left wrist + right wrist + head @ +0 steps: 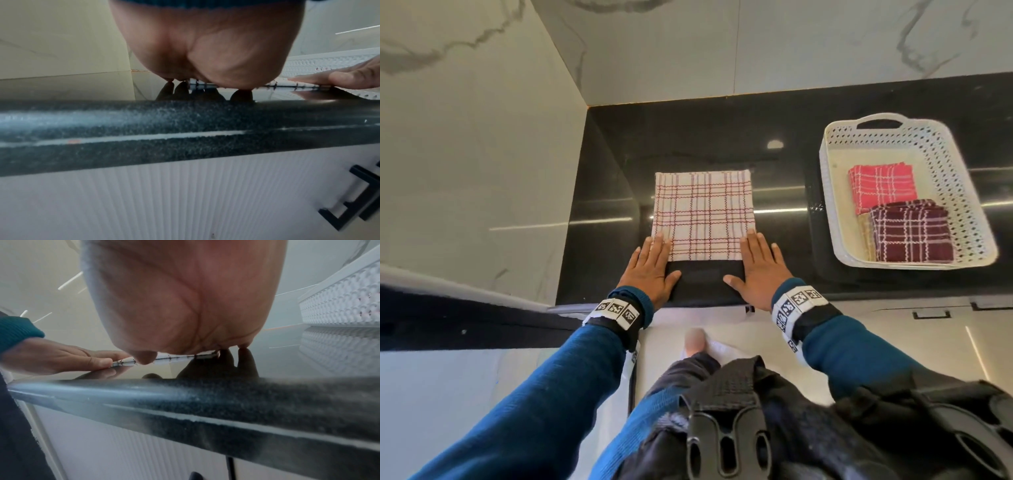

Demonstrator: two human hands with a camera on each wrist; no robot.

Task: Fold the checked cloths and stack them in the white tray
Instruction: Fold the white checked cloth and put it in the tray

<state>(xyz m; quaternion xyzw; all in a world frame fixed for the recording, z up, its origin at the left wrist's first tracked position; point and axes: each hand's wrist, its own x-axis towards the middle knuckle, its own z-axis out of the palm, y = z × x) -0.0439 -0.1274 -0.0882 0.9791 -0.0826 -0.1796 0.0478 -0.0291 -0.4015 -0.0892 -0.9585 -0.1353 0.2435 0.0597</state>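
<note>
I have the cream checked cloth [702, 214] lying flat on the black counter [784, 164], squared up close to the near edge so both hands can reach its nearer corners without stretching. My left hand [652, 270] lies palm down with straight fingers on the cloth's near left corner, and my right hand [760, 270] mirrors it on the near right corner; both are released and flat, gripping nothing. I judge I am pinning or smoothing the near edge so the weave lies true before a fold, since a slack corner would skew the crease. The thumbs point inward across the bare counter just in front of the cloth, and the wrists hang out past the counter's lip, forearms running straight forward, roughly parallel. From the left wrist view the fingertips press down at the cloth's thin edge, their reflection showing in the polished stone. The white tray [835, 219] sits well to the right on the same counter, already holding a folded pink cloth [881, 186] at the back and a folded maroon cloth [912, 231] nearer, overlapping its corner, with something pale beneath that I cannot make out.
</note>
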